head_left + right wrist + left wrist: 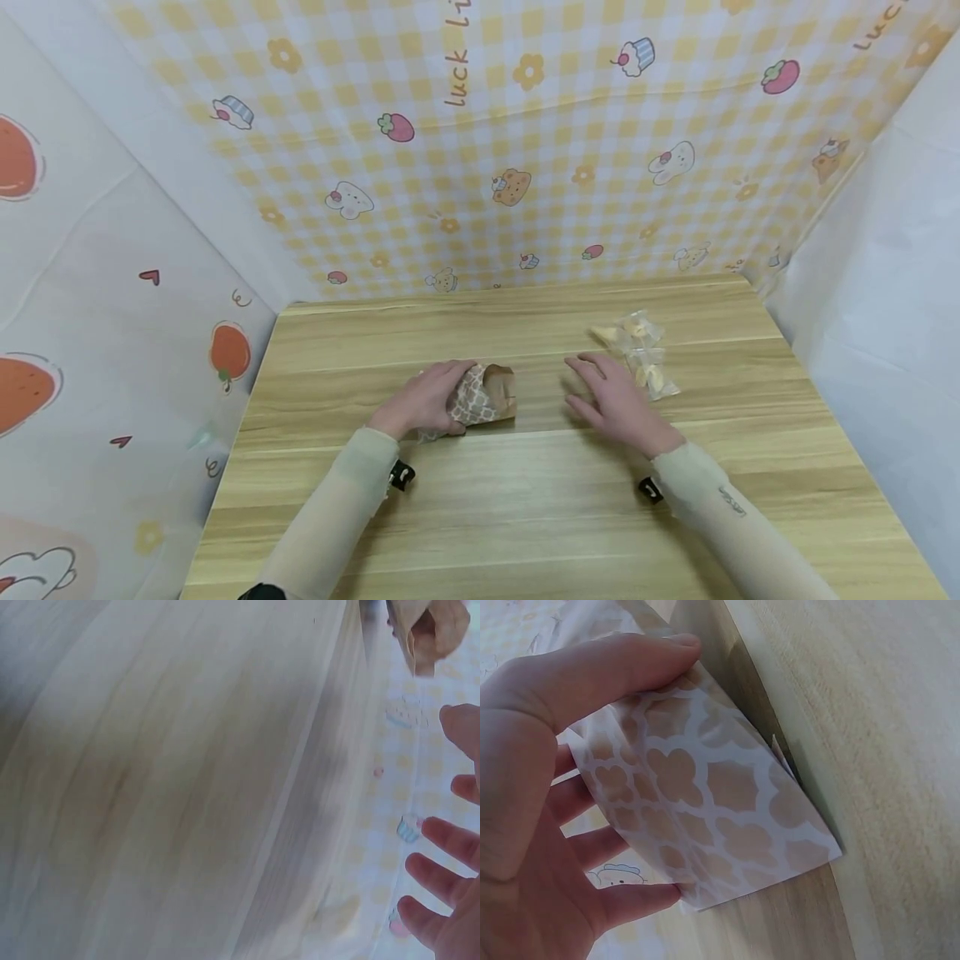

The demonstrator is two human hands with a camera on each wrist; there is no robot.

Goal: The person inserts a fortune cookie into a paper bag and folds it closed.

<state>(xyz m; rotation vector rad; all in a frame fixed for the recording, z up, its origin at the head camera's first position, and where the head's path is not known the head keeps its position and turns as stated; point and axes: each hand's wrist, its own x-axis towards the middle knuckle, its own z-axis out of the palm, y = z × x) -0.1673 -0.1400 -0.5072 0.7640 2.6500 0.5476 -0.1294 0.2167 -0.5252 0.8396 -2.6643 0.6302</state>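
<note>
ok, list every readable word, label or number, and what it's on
"luck li": backdrop, top centre, cut off by the frame edge
"luck": backdrop, top right, at the frame edge
Small marks low on the backdrop: too small to read
Right sleeve: small dark mark, unreadable
Bag: pattern only, no text visible
Packets: nothing legible

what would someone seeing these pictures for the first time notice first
Probably the yellow checked cloth with its cartoon cakes and animals, hanging behind the table. Next comes the patterned paper bag in the left hand, its open end facing the right hand. A few clear packets lie just beyond the right hand.
</note>
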